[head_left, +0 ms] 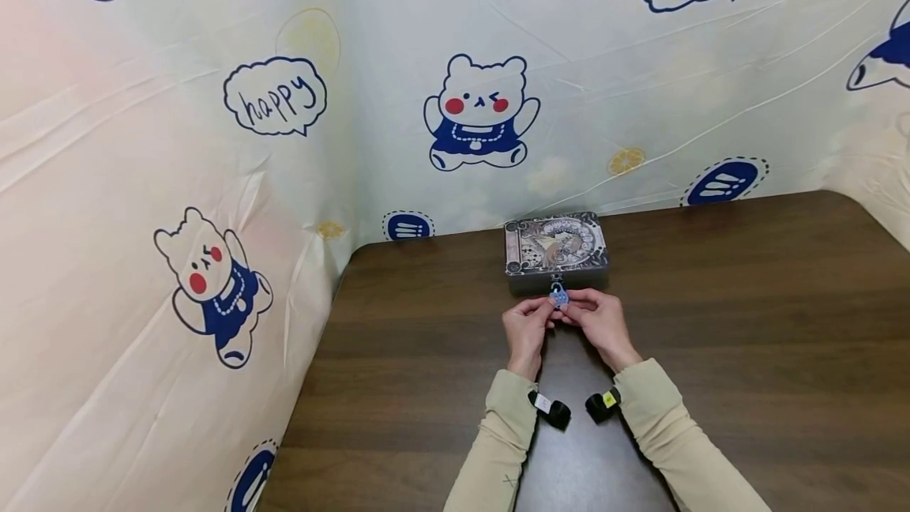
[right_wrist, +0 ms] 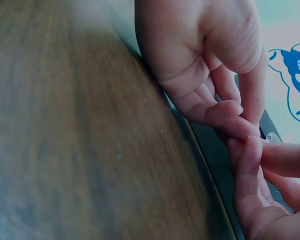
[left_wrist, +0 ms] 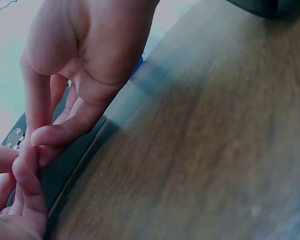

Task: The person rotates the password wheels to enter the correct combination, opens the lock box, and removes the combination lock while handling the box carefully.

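Observation:
A small blue padlock (head_left: 559,296) hangs at the front clasp (head_left: 557,279) of a dark box (head_left: 556,245) whose lid bears an ornate printed picture. My left hand (head_left: 527,330) pinches the padlock from the left side. From the right, my right hand (head_left: 601,325) pinches it too, and the fingertips of both hands nearly meet. In the left wrist view the fingers (left_wrist: 32,135) hide the padlock. The right wrist view shows the curled fingers (right_wrist: 230,112) close against the other hand, with the metal clasp (right_wrist: 273,137) just beyond.
The box stands on a brown wooden table (head_left: 746,338) near its back edge. A pale curtain (head_left: 384,62) with printed bears hangs behind and at the left. Black wrist cameras (head_left: 553,411) are strapped over both sleeves.

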Tool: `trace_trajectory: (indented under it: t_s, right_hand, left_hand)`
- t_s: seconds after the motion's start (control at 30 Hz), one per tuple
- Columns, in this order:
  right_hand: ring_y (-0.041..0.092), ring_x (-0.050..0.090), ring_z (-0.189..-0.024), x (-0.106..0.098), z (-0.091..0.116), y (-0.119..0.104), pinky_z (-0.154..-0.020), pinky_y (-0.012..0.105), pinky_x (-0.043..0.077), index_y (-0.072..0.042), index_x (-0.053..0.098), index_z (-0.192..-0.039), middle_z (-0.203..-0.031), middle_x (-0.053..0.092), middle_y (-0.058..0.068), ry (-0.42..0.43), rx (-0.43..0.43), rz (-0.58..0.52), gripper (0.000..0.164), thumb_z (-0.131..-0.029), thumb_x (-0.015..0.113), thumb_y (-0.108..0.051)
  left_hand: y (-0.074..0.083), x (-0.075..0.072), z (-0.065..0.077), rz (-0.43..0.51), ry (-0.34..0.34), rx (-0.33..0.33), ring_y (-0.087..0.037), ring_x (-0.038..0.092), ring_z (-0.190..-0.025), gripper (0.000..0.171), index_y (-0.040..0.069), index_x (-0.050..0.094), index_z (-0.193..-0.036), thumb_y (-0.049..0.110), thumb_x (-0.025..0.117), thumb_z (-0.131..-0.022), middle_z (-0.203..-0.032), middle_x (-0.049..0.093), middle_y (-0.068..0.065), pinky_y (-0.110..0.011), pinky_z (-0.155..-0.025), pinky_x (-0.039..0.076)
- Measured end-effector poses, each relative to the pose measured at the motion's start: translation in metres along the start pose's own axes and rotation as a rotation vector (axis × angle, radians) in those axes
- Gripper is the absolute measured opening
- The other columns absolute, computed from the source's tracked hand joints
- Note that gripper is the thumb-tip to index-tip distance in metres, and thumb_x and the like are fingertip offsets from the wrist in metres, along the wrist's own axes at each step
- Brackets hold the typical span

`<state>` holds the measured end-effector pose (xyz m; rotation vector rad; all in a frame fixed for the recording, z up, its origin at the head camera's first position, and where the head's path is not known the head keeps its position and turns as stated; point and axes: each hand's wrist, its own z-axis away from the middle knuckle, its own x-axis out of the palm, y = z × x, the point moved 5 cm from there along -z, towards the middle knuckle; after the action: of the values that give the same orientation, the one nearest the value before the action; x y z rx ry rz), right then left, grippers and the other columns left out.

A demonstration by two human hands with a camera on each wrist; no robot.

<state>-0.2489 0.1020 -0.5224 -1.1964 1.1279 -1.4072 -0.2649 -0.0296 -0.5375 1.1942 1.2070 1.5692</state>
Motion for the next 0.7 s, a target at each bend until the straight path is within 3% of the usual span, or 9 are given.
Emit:
trace_trajectory:
  t_s: [0.7]
  right_hand:
    - [0.003, 0.068, -0.063, 0.0007, -0.0004, 0.0025, -0.064, 0.019, 0.057, 0.018, 0.059, -0.116, -0.082, 0.072, 0.003, 0.078, 0.056, -0.065, 0.035, -0.085, 0.068, 0.005]
  left_hand:
    - [0.0003, -0.0004, -0.0023, -0.013, -0.006, 0.004, -0.005, 0.063, -0.053, 0.012, -0.011, 0.071, -0.089, -0.003, 0.071, -0.079, -0.071, 0.071, -0.01, -0.017, -0.051, 0.051]
